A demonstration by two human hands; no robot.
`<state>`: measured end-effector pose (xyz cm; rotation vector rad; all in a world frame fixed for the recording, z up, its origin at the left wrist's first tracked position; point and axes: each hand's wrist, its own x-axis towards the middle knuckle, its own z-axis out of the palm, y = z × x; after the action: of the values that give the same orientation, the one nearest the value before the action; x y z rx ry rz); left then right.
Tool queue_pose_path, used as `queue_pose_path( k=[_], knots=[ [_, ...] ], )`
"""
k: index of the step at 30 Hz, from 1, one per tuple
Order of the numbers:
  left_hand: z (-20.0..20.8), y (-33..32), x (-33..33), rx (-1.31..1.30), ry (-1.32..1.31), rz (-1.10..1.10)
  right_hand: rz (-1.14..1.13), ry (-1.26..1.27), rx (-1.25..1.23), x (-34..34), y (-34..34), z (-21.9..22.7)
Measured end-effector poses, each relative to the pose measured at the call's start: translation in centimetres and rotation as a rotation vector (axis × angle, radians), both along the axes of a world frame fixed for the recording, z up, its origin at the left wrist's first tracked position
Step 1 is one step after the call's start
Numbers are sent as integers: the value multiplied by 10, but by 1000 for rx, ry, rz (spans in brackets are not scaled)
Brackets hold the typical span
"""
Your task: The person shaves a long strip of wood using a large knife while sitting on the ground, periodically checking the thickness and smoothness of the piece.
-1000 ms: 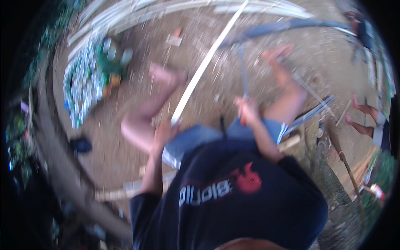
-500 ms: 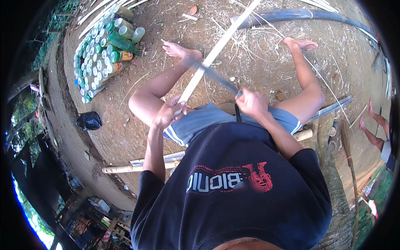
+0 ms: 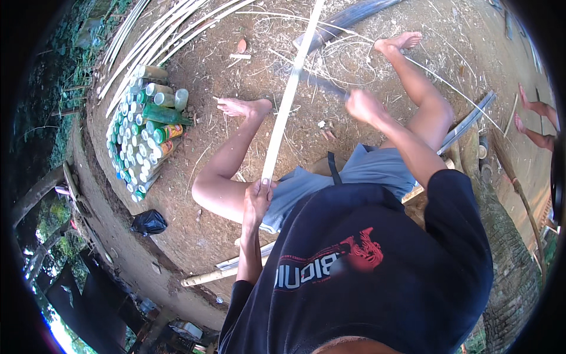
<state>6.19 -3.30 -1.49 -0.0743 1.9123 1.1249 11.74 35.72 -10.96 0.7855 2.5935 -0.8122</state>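
Observation:
My left hand [image 3: 257, 200] grips the near end of a long pale bamboo strip [image 3: 287, 103], its thumb lying on top. The strip slants up and away from my left thigh past the far edge of the view. My right hand [image 3: 364, 107] is closed round the handle of a long-bladed machete [image 3: 323, 84], held beyond my knees. Motion smears the hand and the dark blade. The blade points left and reaches the strip's far half; whether they touch I cannot tell. The handle is hidden in my fist.
A stack of bottles [image 3: 141, 133] stands at the left, with long pale strips [image 3: 171, 29] behind it. A dark bamboo pole [image 3: 348, 25] and curled shavings [image 3: 354, 56] lie ahead. A black plastic bag [image 3: 149, 222] is at left. Another person's legs [image 3: 536, 109] show at far right.
My right hand has moved the machete away from me, farther out along the strip. My left hand now holds the strip closer to its near end. The whole view has shifted a little.

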Motion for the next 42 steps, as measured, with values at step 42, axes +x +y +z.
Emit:
queue_pose_path(
  k=[42],
  knots=[
    [-20,9,49,-619,797,-248,511,-48,84,18,-35,76]
  ],
)
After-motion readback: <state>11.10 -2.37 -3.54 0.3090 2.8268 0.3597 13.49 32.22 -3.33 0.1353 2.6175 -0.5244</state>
